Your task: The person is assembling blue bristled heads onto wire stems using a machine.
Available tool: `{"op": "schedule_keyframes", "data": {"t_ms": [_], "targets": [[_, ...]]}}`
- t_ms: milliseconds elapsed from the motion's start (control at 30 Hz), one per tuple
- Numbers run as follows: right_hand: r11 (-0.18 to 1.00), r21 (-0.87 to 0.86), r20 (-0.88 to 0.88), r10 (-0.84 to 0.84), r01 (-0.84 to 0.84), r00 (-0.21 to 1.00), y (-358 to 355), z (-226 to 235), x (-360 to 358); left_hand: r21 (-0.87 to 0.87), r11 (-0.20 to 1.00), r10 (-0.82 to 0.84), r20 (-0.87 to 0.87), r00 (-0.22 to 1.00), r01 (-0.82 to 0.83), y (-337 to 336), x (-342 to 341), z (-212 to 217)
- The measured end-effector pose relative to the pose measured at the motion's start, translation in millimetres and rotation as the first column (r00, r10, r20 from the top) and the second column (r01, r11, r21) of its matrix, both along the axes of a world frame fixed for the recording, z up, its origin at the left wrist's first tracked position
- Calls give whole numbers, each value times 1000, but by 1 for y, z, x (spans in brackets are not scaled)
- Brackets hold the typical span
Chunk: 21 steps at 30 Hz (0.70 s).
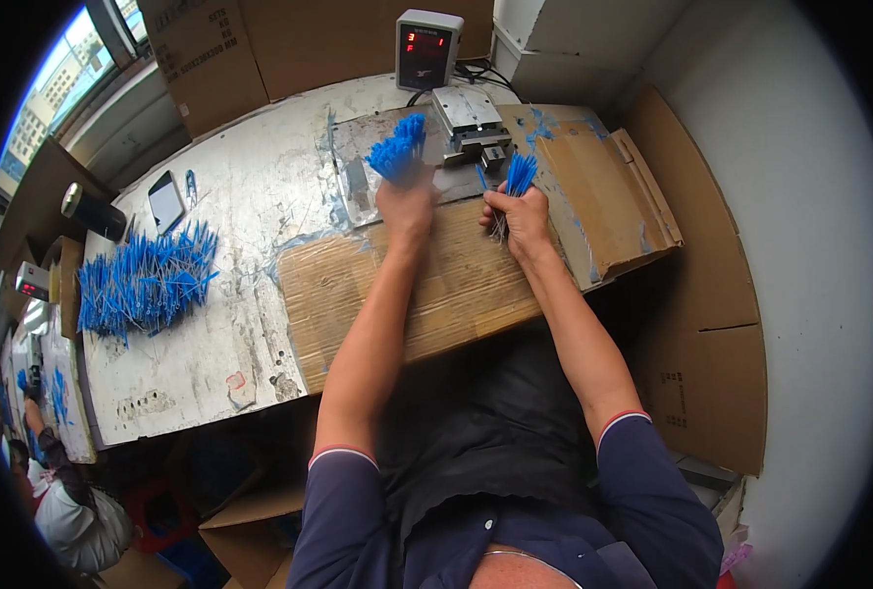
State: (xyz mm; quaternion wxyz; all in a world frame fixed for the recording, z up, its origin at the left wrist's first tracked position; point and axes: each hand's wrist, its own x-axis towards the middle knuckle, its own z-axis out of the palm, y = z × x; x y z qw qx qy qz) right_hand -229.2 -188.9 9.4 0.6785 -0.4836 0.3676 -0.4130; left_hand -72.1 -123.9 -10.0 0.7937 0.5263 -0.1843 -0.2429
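My left hand (406, 206) is closed around a thick bundle of blue-ended wires (397, 147), their blue ends pointing up and away from me. The hand is slightly blurred. In my right hand (521, 214) is a smaller bunch of blue-ended wires (521, 174), with thin pale strands hanging below the fist. A single blue wire (481, 178) stands out at that hand's thumb and fingertip. Just beyond the right hand is a small metal bench machine (470, 113) with a block at its front. Behind it stands a grey box with a red lit display (428, 51).
A large pile of blue-ended wires (147, 280) lies on the worn white table (250, 294) at left. Nearby are a phone (166, 202) and a dark cylinder (93, 211). Cardboard (417, 304) covers the near edge; a carton (608, 196) sits right. A co-worker (78, 520) is far left.
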Motion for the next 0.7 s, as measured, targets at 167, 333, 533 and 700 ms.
{"op": "schedule_keyframes", "data": {"t_ms": [167, 333, 533, 700], "targets": [[988, -72, -83, -140, 134, 987, -19, 5, 19, -35, 997, 69, 129, 989, -65, -3, 1, -10], [976, -83, -158, -210, 199, 965, -30, 4, 28, 28, 996, 74, 217, 973, -82, -6, -3, -13], [979, -78, -199, -203, 191, 959, -27, 9, 33, 8, 990, 134, 282, 950, -142, -3, -4, -16], [991, -15, -7, -133, 133, 991, -30, 2, 27, -16, 961, 240, 546, 803, -277, -3, -2, -9]]}}
